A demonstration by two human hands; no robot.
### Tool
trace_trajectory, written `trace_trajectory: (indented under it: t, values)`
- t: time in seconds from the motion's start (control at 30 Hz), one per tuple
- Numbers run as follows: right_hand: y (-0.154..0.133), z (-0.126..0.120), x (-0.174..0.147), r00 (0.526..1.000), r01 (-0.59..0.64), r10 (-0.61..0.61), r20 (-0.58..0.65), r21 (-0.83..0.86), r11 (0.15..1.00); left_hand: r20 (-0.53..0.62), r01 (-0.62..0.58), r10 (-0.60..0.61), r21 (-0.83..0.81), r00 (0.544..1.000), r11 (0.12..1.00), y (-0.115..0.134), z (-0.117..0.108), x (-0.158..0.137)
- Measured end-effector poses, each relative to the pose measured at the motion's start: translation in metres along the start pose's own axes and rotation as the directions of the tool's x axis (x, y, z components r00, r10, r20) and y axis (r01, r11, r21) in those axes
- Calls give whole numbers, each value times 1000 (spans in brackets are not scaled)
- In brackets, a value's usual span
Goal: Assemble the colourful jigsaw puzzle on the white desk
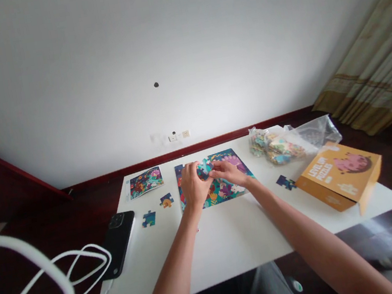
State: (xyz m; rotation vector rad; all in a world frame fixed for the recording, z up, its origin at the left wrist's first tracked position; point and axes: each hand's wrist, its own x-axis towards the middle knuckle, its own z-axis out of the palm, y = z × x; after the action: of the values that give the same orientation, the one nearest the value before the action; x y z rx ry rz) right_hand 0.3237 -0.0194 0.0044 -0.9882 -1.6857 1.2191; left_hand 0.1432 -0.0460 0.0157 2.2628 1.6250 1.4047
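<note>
Over the upper middle of a colourful jigsaw puzzle (226,192), my left hand (192,186) and my right hand (228,171) come together with thumbs almost meeting. Between their closed fingers is a teal puzzle piece (204,167), gripped from both sides; the fingers cover part of it. Much of the jigsaw is joined, with purple and dark blue areas at the right. My left hand hides part of its left side. Two loose pieces lie to the left, one with an orange shape (166,200) and one blue-green (149,219). A dark blue loose piece (285,182) lies to the right.
A printed picture sheet (145,182) lies at the table's back left. A black phone (119,245) and white cable (66,284) are at the left edge. Plastic bags of pieces (282,146) and an orange puzzle box (339,173) occupy the right of the white table (234,241).
</note>
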Motion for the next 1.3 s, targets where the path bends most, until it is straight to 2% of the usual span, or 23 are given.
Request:
trace_trajectory:
  t: [0.1, 0.2, 0.27, 0.33, 0.4, 0.5, 0.57, 0.83, 1.13, 1.3]
  values:
    - [9, 4, 3, 996, -81, 83, -33, 60, 995, 34, 14, -13, -21, 999, 1000, -5, 14, -12]
    - [12, -3, 6, 983, -128, 153, -97, 227, 965, 96, -18, 24, -60, 995, 998, -10, 16, -19]
    - [13, -12, 7, 972, -118, 166, -165, 269, 956, 133, -26, 34, -57, 991, 998, -13, 14, -18]
    - [14, -24, 6, 957, -93, 142, -252, 195, 976, 179, -32, 38, -39, 983, 999, -16, 12, -16]
    - [18, -36, 5, 946, -83, 87, -314, 26, 996, 237, -49, 56, -34, 970, 998, -18, 12, -14]
    - [26, -51, 2, 945, -110, 24, -326, -247, 963, 317, -93, 106, -55, 943, 994, -18, 12, -16]
    - [29, -56, -1, 947, -143, 29, -319, -343, 928, 351, -126, 144, -74, 925, 989, -15, 13, -19]
    - [23, -56, -10, 973, -118, -7, -232, -523, 844, 467, -179, 218, -126, 857, 976, -12, 18, -30]
    - [16, -47, -10, 980, -131, -6, -201, -660, 740, 479, -187, 213, -102, 851, 977, -8, 15, -28]
    - [17, -44, -8, 987, -81, -37, -154, -690, 719, 480, -184, 209, -100, 852, 978, -7, 15, -28]
